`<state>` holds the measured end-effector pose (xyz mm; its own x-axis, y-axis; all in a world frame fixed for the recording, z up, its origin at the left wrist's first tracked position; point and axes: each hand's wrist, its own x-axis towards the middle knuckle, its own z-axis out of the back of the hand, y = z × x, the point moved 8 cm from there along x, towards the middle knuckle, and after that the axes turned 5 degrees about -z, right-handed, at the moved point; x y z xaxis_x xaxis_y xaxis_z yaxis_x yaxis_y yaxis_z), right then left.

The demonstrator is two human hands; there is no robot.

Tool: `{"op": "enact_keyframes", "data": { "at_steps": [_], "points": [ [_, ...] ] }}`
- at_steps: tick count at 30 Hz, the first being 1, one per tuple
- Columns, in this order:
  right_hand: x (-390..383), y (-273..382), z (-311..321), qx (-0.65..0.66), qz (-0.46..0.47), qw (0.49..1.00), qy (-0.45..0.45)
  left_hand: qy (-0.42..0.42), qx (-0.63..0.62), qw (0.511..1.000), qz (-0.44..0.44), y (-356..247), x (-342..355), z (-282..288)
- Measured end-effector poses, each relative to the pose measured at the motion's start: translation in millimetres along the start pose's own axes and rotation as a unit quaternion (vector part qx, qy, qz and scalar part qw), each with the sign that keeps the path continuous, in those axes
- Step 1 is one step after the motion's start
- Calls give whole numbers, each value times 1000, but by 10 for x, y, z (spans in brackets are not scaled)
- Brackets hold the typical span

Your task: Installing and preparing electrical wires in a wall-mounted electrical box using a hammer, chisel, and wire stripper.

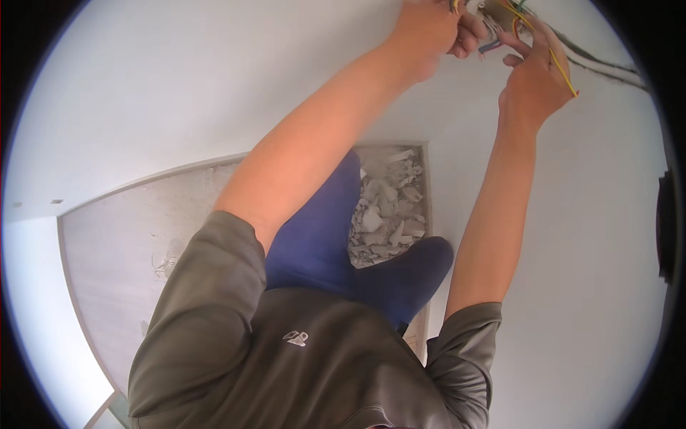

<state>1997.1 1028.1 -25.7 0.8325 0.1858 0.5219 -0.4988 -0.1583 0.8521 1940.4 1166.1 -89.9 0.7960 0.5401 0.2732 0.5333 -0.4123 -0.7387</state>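
At the upper right, several thin electrical wires come out of a rough opening in the white wall. My left hand is closed beside them, its fingers curled; a bit of something yellow and dark shows at its top, cut off by the picture's edge. My right hand is closed among the wires, index finger and thumb toward a short blue wire. A yellow wire runs across the back of that hand and ends near the wrist. Fingers partly hide what each hand grips.
Dark cables run in a groove in the wall to the right of the opening. Far below, broken rubble lies on the floor between my legs in dark blue trousers. A grey floor stretches left, bounded by white walls.
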Motion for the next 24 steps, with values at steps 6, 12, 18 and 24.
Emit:
{"op": "enact_keyframes", "data": {
  "at_steps": [6,12,18,24],
  "points": [
    [-60,-59,-61,36,1,999,2,-13,-2,1000,8,11,-35,42],
    [-57,-186,-49,70,-75,995,-6,10,-47,998,28,18,-27,-28],
    [-104,-160,-96,55,-93,994,-1,38,-75,996,-27,-100,-78,-2],
    [-5,-13,98,-19,-118,993,28,67,-37,997,10,-54,-175,-24]
  ]
}}
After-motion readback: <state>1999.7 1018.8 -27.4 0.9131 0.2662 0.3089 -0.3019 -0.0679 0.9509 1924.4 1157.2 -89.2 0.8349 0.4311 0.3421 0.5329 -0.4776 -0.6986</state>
